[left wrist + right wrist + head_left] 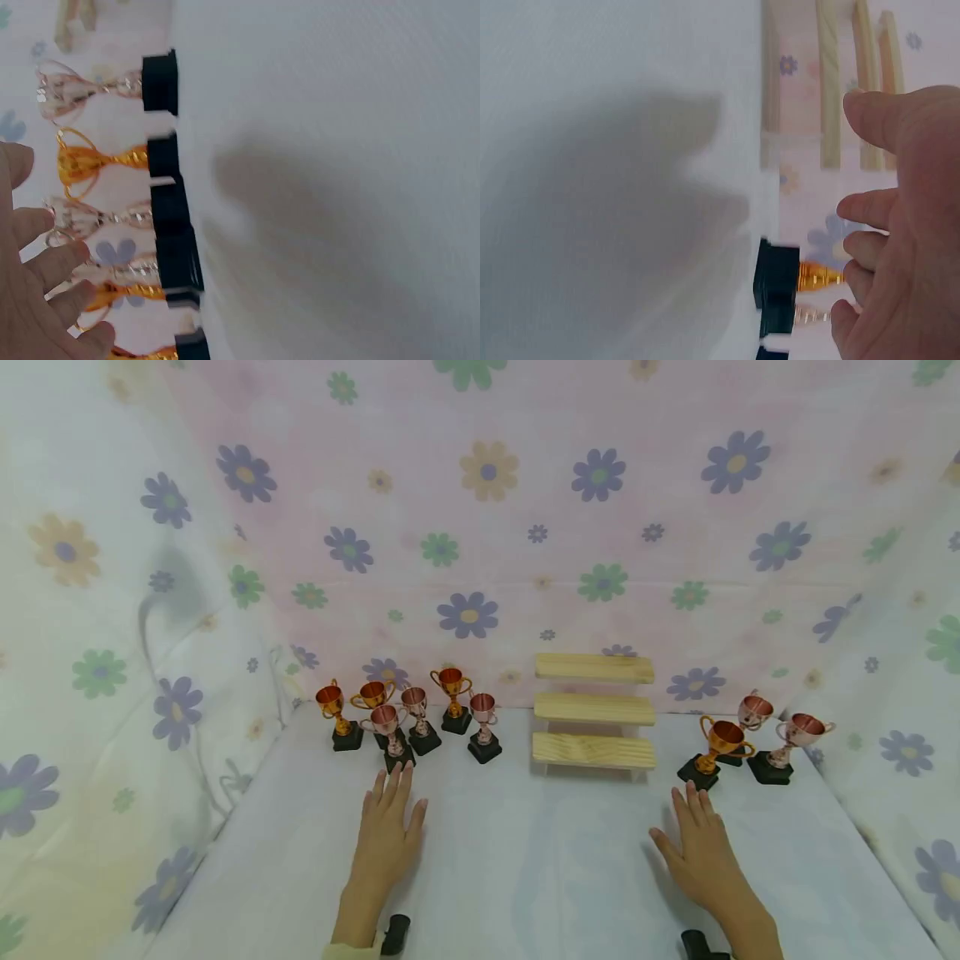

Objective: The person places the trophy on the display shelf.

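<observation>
My left hand [387, 831] is held over the white table with straight fingers, holding nothing. Its fingertips come close to the black base of a pink-bronze trophy cup [385, 720] at the front of the left group. Around that cup stand several other small trophies, among them a gold one [452, 683] at the back and a pink-bronze one [483, 708] on the group's right. Fingers spread, my right hand [699, 852] is also holding nothing. A gold trophy [724, 739] stands just beyond its fingertips, with two pink-bronze trophies [804, 731] [754, 710] behind and beside it.
Between the trophy groups stands a three-step wooden rack [594, 707], near the back of the table [517, 860]. A flowered cloth [525, 560] hangs behind and along both sides. Black straps [396, 935] sit at the wrists.
</observation>
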The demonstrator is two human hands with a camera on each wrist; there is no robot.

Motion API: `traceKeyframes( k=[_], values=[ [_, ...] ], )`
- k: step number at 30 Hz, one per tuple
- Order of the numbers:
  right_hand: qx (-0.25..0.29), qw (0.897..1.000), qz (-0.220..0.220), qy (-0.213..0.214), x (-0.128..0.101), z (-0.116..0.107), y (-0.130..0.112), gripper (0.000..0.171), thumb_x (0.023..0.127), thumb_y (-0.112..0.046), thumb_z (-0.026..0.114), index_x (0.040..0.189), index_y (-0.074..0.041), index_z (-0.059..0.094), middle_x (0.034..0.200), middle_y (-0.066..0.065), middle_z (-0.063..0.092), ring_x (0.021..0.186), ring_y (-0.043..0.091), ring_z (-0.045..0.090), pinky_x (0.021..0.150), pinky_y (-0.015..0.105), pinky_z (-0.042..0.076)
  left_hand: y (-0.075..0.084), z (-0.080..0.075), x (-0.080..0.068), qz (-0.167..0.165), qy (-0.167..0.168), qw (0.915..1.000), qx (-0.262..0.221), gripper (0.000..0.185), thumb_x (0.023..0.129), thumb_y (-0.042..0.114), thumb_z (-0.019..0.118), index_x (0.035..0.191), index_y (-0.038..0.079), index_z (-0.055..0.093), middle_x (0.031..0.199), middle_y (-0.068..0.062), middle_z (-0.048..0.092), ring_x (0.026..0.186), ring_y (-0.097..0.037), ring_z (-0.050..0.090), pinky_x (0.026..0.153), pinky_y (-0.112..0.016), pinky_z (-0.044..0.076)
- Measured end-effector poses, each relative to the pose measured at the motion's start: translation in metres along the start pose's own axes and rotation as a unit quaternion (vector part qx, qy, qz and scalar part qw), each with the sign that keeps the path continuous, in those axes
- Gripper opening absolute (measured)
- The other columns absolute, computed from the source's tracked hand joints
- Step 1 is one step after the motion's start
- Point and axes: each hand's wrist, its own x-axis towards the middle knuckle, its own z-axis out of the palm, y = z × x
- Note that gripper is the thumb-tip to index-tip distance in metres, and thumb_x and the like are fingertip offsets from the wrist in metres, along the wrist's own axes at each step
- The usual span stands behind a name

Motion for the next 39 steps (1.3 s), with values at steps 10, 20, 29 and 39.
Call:
traceKeyframes(
  k=[10, 20, 29, 39],
  values=[
    [0.112, 0.982, 0.131, 0.075, -0.014, -0.04, 0.037, 0.074, 0.104, -0.023, 0.055, 0.152, 0.018, 0.017, 0.154, 0.045, 0.019, 0.14, 0.063, 0.021, 0.111, 0.076, 0.025, 0.049, 0.026, 0.001, 0.027, -0.007, 0.9607, -0.276, 0.046, 0.099, 0.005, 0.062, 0.144, 0.0, 0.054, 0.141, -0.021, 0.06, 0.131, -0.036, 0.057, 0.11, -0.049, 0.047],
    [0.268, 0.924, 0.203, 0.18, 0.012, -0.052, 0.057, 0.087, 0.101, -0.034, 0.063, 0.162, -0.003, 0.009, 0.166, 0.025, 0.019, 0.149, 0.046, 0.026, 0.121, 0.06, 0.027, 0.1, 0.065, 0.033, -0.116, -0.136, 0.8367, -0.518, 0.041, 0.106, 0.01, 0.052, 0.137, -0.016, 0.051, 0.127, -0.032, 0.062, 0.112, -0.037, 0.068, 0.091, -0.034, 0.06],
    [0.332, 0.903, 0.191, 0.197, 0.042, -0.047, 0.066, 0.089, 0.097, -0.032, 0.07, 0.163, -0.009, 0.016, 0.166, 0.017, 0.027, 0.148, 0.032, 0.035, 0.122, 0.039, 0.032, 0.126, 0.089, 0.072, -0.198, -0.181, 0.7642, -0.586, 0.044, 0.106, 0.013, 0.052, 0.137, -0.017, 0.049, 0.127, -0.031, 0.06, 0.107, -0.027, 0.068, 0.095, -0.036, 0.059],
    [0.377, 0.873, 0.159, 0.266, 0.066, -0.049, 0.047, 0.074, 0.096, -0.023, 0.073, 0.159, -0.013, 0.035, 0.157, 0.01, 0.041, 0.141, 0.021, 0.045, 0.109, 0.017, 0.041, 0.138, 0.106, 0.087, -0.259, -0.109, 0.7285, -0.625, 0.038, 0.103, 0.005, 0.058, 0.133, -0.017, 0.053, 0.117, -0.025, 0.065, 0.105, -0.026, 0.068, 0.095, -0.035, 0.059]
  ],
)
